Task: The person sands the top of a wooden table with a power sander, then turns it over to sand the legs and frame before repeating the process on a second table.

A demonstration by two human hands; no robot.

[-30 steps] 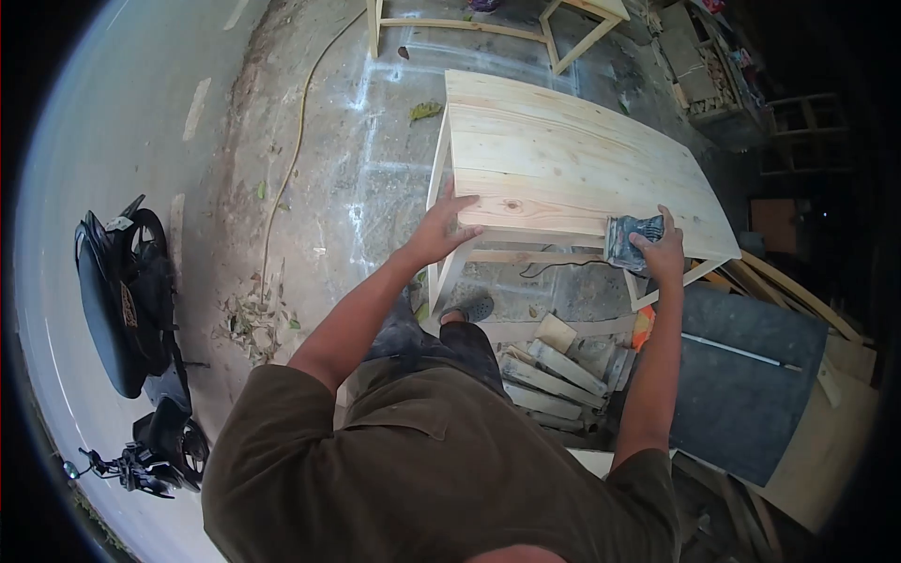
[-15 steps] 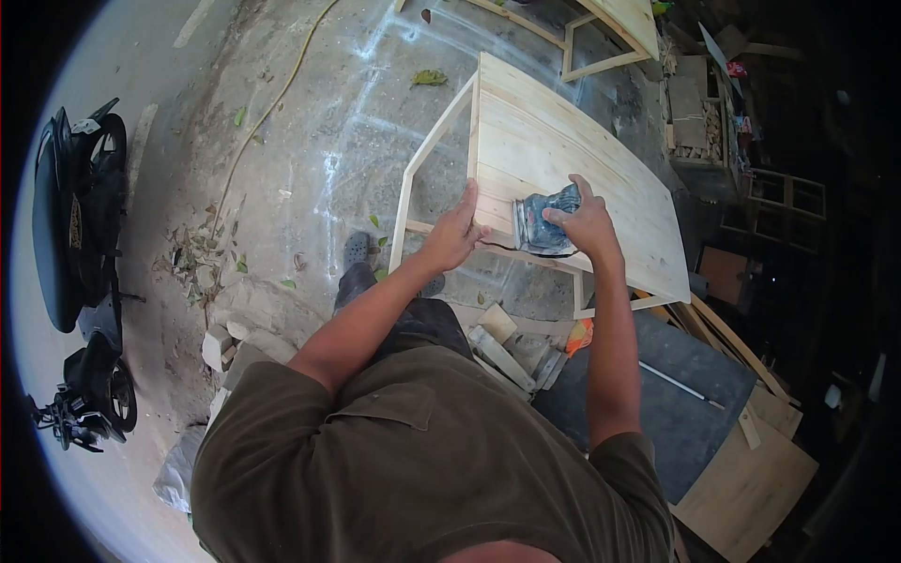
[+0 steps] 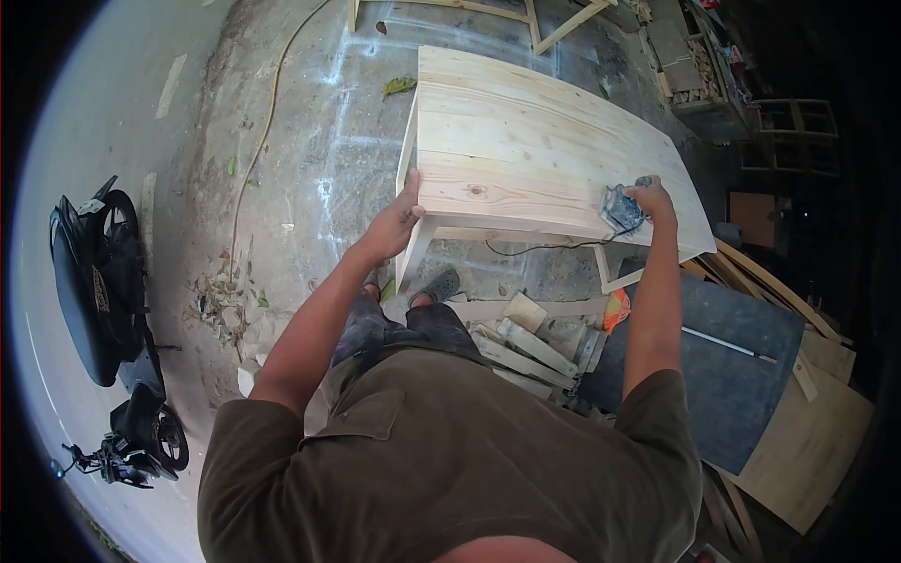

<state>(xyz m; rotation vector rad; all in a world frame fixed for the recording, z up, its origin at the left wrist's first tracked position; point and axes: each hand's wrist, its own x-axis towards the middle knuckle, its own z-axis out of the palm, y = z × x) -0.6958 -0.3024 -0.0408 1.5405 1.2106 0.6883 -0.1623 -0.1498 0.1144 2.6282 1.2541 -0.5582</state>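
A black motorbike point(image 3: 86, 291) stands on the left side of the view. To the right of it, a long yellow hose point(image 3: 272, 105) runs over the ground, and its low end is near a pile of dry leaves point(image 3: 225, 305). A green leaf point(image 3: 399, 85) lies by some pale lines point(image 3: 343, 113) on the ground. At the top is part of a wood frame point(image 3: 488, 9). Low down are wood bits point(image 3: 535, 351) and, near them, an orange thing point(image 3: 616, 311). A thin rod point(image 3: 730, 345) lies on a big dark board point(image 3: 723, 394), just beside a flat wood sheet point(image 3: 809, 450).
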